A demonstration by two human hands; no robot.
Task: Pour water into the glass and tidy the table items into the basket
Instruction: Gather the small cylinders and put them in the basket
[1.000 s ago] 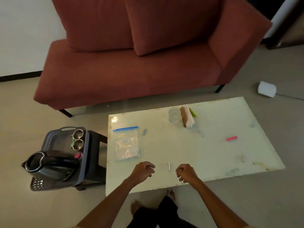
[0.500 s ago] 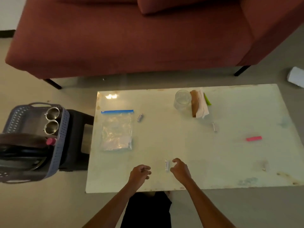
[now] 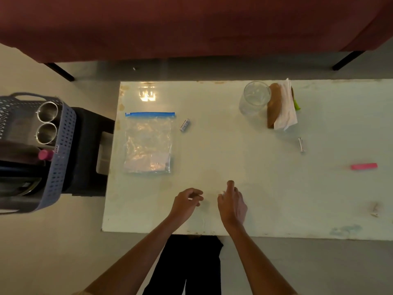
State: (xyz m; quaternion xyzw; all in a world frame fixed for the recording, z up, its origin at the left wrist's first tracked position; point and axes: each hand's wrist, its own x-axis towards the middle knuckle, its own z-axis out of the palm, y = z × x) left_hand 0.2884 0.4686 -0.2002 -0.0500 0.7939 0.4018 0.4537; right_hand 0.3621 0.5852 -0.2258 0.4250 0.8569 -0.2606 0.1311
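Moved since the previous frame, my right grip (image 3: 232, 203) is now pinching the small white cylinder (image 3: 222, 192) near the front edge of the counter (image 3: 234, 145). My left grip (image 3: 186, 203) is curling just beside it; whether it is holding anything, I cannot tell. At the far edge the glass (image 3: 254, 99) is standing, the basket (image 3: 63, 145) sitting off the left end.

Head cam – steep down, close over table (image 3: 234, 156).
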